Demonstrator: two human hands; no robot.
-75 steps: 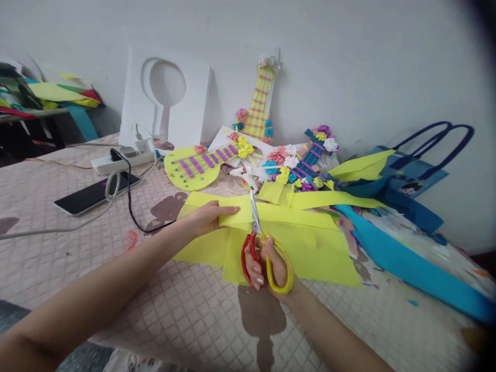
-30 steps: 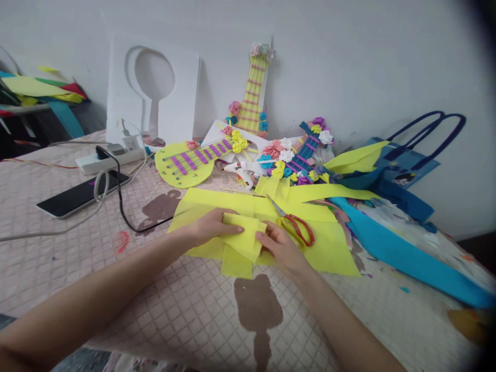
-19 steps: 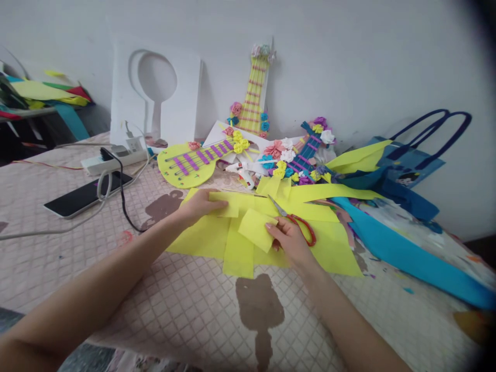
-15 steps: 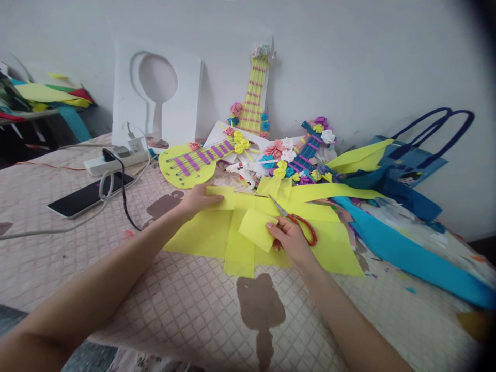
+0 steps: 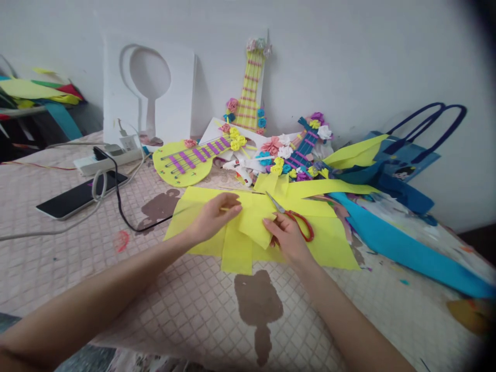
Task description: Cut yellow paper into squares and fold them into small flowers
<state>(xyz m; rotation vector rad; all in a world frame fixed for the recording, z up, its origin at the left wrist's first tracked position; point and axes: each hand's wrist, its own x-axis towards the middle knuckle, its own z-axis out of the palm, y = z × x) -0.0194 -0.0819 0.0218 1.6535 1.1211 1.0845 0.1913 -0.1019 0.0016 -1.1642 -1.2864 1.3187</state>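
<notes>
My right hand (image 5: 289,235) pinches the edge of a small yellow paper piece (image 5: 256,227) between thumb and fingers. My left hand (image 5: 216,217) is just left of that piece, its thumb and bent fingers apart with nothing visible between them. Beneath both hands lie larger yellow paper sheets (image 5: 201,240), with a yellow strip (image 5: 237,258) reaching toward me. Red-handled scissors (image 5: 291,214) rest on the yellow paper beyond my right hand, blades pointing away to the left.
Behind the paper are a white glue gun (image 5: 241,170), a yellow paper guitar (image 5: 184,165) and paper flowers (image 5: 284,151). A phone (image 5: 81,196), power strip (image 5: 110,160) and cables are on the left. On the right are a blue strip (image 5: 403,250) and blue bag (image 5: 411,155).
My left hand has moved right and nearer me, off the paper at the upper left toward the small piece. My right hand still grips that piece. The view has shifted slightly.
</notes>
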